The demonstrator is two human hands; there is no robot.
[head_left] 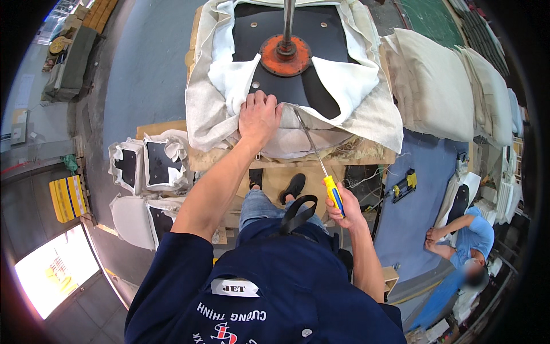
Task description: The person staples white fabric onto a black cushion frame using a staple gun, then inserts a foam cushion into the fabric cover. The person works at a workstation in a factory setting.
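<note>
A seat cushion lies upside down before me, its black base board (pixel 247 34) showing. White padding (pixel 355 86) and a beige fabric cover (pixel 200 126) are folded loosely around it. The fingers of my left hand (pixel 260 118) are curled over the near edge of the fabric, holding it against the board. My right hand (pixel 348 210) is closed around the yellow and blue handle of a screwdriver (pixel 333 194). The long shaft slants up and away, and its tip meets the fabric's near edge, right of my left hand.
An orange-red round plate (pixel 286 67) on a metal rod bears down on the base board. Finished-looking beige cushions (pixel 427 86) stand at the right; several smaller ones (pixel 163 163) lie at the left. A yellow-black staple gun (pixel 404 186) rests on the blue surface. Another person (pixel 475 235) works at far right.
</note>
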